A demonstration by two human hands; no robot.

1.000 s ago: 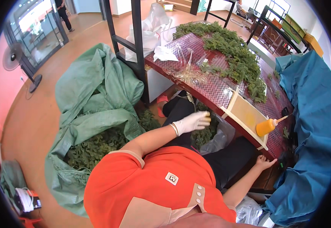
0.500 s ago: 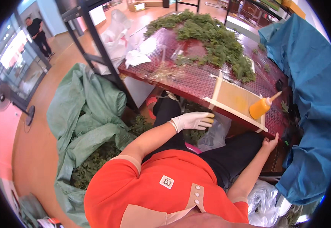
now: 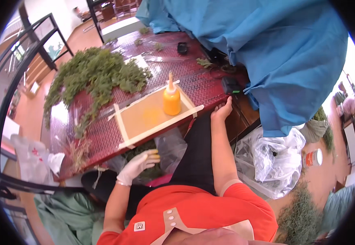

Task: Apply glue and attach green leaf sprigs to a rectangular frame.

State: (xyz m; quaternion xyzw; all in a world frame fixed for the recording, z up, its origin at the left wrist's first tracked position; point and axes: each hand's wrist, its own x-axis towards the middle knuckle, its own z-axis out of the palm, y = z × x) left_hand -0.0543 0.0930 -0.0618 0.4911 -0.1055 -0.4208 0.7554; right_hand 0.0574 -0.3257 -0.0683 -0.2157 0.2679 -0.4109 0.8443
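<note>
Broadly, a patterned red table (image 3: 208, 87) stretches ahead, with blue cloth (image 3: 242, 41) hanging at its right side. Green foliage (image 3: 100, 71) spreads in a mound over its left half. By the front edge lies a tan rectangular panel (image 3: 136, 110), bordered with pale tape and smeared yellow. The left hand (image 3: 141, 164), in a white glove with yellow-stained fingertips, hangs open just off the table's front edge, fingers extended. The bare right hand (image 3: 221, 109) is at the front right corner, fingers partly curled; whether it grips the edge cannot be told. Between the hands, farther out, a squeeze bottle (image 3: 171, 102) stands upright on the panel, yellow-orange with a tapering tan nozzle.
</note>
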